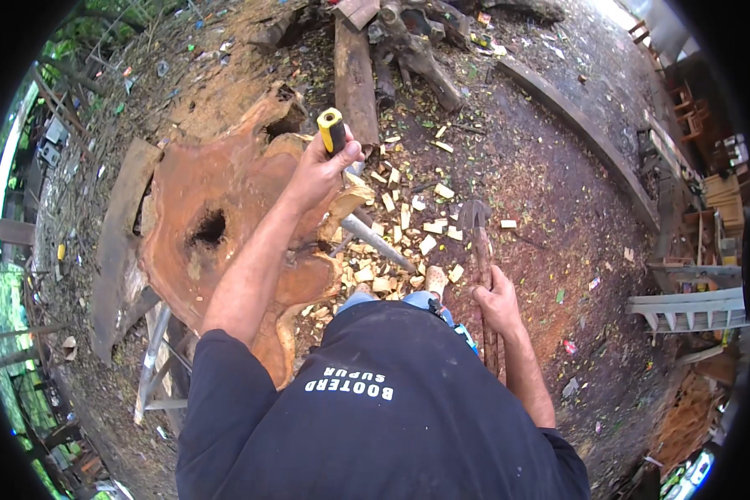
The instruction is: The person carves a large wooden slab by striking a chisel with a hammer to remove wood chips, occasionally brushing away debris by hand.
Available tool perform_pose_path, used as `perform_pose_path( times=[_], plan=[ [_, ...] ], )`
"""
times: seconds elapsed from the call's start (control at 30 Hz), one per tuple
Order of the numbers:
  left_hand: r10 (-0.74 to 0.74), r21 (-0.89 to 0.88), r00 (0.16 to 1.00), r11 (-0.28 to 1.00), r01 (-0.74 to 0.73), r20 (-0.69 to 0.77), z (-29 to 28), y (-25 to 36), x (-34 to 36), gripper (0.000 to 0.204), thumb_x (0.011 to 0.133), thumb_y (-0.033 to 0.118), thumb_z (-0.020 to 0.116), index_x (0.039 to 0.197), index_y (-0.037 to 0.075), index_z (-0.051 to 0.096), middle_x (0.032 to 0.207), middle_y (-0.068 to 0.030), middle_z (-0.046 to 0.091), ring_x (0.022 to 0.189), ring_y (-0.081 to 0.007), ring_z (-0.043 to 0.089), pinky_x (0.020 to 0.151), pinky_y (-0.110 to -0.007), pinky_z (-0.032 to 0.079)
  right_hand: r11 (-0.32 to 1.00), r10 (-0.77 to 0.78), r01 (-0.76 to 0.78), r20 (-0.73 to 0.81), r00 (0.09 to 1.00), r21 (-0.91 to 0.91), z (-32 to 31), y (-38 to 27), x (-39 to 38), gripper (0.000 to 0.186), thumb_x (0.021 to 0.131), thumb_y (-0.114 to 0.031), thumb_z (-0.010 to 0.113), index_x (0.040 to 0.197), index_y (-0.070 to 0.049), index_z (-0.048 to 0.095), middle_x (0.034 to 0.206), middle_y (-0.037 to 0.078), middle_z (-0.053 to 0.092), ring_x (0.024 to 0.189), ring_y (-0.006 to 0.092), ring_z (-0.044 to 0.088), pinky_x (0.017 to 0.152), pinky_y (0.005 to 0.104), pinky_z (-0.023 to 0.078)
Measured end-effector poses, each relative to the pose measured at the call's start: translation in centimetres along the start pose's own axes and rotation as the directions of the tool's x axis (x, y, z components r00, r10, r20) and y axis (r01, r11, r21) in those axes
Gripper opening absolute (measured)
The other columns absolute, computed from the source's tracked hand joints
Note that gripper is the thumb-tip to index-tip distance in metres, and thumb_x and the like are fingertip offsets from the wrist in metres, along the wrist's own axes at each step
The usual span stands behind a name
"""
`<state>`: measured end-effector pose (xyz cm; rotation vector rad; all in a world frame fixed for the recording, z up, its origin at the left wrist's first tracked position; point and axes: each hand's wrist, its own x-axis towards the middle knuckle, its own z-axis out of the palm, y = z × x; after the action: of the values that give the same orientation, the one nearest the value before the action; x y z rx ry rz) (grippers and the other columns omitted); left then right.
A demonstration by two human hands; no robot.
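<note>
My left hand (321,171) fists the yellow-and-black-handled steel chisel (367,233) against the reddish slab's (217,217) edge; right hand (496,304) grips what looks like an adze (477,242), ready.

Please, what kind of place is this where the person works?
Probably an outdoor woodworking yard. A large reddish wood slab lies on bare earth, pale wood chips are scattered beside it, and logs are piled behind. The left hand grips a yellow-handled chisel.

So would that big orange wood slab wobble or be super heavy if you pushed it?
The wood slab is probably very heavy: it is wide and thick. It looks stiff, not bendy. It might rock a little, since it seems propped on a metal frame.
</note>
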<state>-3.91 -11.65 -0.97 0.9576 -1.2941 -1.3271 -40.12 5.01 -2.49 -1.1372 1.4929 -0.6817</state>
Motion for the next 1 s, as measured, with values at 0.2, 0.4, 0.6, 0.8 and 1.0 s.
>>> perform_pose_path(
  times=[0.2,0.4,0.6,0.8,1.0],
  plan=[
    [-0.048,0.366,0.998,0.929,0.062,-0.048,-0.8,1.2,-2.1,0.021,0.094,0.026,0.071,0.1,0.007,0.065,0.089,0.0003,0.067,0.085,-0.0112,0.063,0.079,-0.03,0.051,0.981,-0.107,0.115,0.061,0.992,-0.153,0.6,-2.6,0.5,0.018,0.083,-0.012,0.063,0.096,-0.001,0.055,0.068,0.003,0.057,0.048,0.0097,0.054,0.043,0.0283,0.044],
    [-0.092,0.465,0.995,0.879,0.104,-0.048,-3.2,1.3,-3.7,0.026,0.091,0.027,0.074,0.107,0.008,0.068,0.092,-0.0043,0.072,0.087,-0.0133,0.068,0.081,-0.031,0.053,0.912,-0.211,0.25,0.153,0.965,-0.325,1.8,-5.8,2.3,0.021,0.082,-0.013,0.063,0.096,0.001,0.056,0.066,0.002,0.057,0.046,0.0087,0.054,0.042,0.0274,0.044],
    [-0.105,0.495,0.993,0.866,0.064,0.054,-4.1,1.7,-3.5,0.02,0.091,0.019,0.073,0.107,0.007,0.067,0.094,0.0004,0.067,0.09,-0.0105,0.061,0.082,-0.031,0.051,0.909,-0.135,0.212,0.228,0.964,-0.36,3.8,-11.1,2.2,0.025,0.08,-0.013,0.063,0.1,0.002,0.057,0.069,0.005,0.06,0.047,0.0117,0.057,0.044,0.0291,0.047],
    [-0.146,0.561,0.985,0.825,0.069,0.094,-3.4,2.5,-2.0,0.025,0.091,0.024,0.073,0.109,0.007,0.067,0.097,-0.0044,0.072,0.094,-0.014,0.067,0.088,-0.034,0.052,0.832,-0.195,0.307,0.275,0.942,-0.462,3.4,-16.7,2.9,0.023,0.081,-0.015,0.063,0.096,-0.001,0.053,0.07,0.009,0.061,0.058,0.0162,0.057,0.056,0.0372,0.052],
    [-0.131,0.514,0.987,0.856,0.064,0.094,-3.7,1.9,-0.9,0.026,0.091,0.024,0.073,0.109,0.006,0.067,0.095,-0.0042,0.072,0.09,-0.0125,0.066,0.085,-0.033,0.052,0.52,-0.476,0.573,0.342,0.81,-0.634,4.8,-27.7,1.8,0.027,0.085,-0.021,0.068,0.094,-0.001,0.052,0.065,0.013,0.059,0.057,0.0219,0.059,0.057,0.0404,0.049]
  ],
)
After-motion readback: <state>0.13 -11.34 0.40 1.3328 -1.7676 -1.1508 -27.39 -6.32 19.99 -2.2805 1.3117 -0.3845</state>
